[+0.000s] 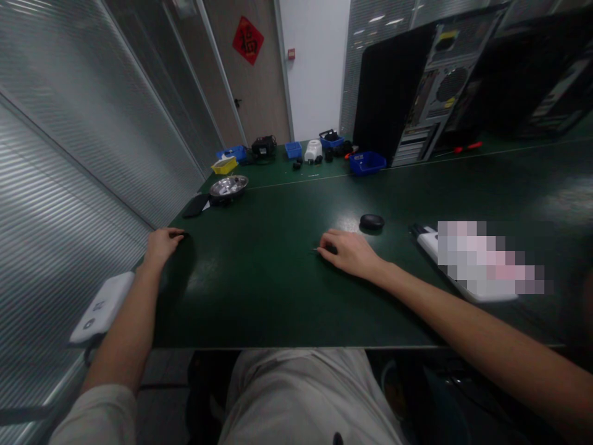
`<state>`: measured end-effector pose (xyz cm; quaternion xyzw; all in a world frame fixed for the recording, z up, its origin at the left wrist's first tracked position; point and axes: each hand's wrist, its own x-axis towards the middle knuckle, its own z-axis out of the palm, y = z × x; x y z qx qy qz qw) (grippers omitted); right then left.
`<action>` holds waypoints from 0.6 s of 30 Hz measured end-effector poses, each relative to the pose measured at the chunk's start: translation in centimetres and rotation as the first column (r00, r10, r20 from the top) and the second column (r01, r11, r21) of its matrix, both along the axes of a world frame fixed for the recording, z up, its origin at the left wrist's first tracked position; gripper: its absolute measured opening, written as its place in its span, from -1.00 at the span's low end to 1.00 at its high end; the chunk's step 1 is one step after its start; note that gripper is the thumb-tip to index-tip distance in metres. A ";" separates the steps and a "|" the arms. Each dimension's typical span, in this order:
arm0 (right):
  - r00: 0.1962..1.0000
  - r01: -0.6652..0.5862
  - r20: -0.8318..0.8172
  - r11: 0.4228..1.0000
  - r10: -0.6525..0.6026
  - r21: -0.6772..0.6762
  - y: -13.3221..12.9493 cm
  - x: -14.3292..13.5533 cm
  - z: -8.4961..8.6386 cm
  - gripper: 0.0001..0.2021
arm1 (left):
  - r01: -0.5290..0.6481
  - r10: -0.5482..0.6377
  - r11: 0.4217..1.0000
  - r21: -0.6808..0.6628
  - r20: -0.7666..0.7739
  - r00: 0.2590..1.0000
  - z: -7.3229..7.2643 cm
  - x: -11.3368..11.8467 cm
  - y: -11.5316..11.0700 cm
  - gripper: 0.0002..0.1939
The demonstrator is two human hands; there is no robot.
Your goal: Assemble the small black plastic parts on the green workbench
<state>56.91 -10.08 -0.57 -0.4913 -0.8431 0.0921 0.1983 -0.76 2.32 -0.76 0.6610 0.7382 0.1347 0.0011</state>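
My left hand (163,246) is over the left edge of the green table (259,284), thumb and fingers pinched together. Something small and dark seems to be at its fingertips, too small to name. On the right of the middle, my right hand (348,252) rests low over the tabletop with its fingers curled in a pinch. A thin, pale, pin-like piece (314,250) sticks out to the left from between thumb and forefinger. Just behind that hand lies a black oval mouse-like object (372,222), apart from it.
A white device (102,308) sits by the left edge near my forearm. Farther back are a metal bowl (229,185) with small parts, a dark flat pad (196,205), a yellow tray (225,165) and a blue bin (367,162). A computer case (391,93) stands behind, right.
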 end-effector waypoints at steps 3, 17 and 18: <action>1.000 0.002 0.009 1.000 -0.002 0.000 -0.1 -0.1 0.1 -0.81 | -0.036 0.036 0.999 0.023 -0.007 0.999 0.2 0.6 -0.3 -0.72; 1.000 0.005 0.029 1.000 -0.005 -0.006 0.1 0.0 0.0 -0.81 | -0.098 0.084 0.992 0.078 0.166 0.983 0.6 2.5 -1.6 -0.71; 0.999 0.008 0.034 1.000 -0.007 -0.008 0.0 0.0 0.0 -0.81 | -0.107 0.093 0.991 0.076 0.174 0.980 0.7 2.5 -1.6 -0.71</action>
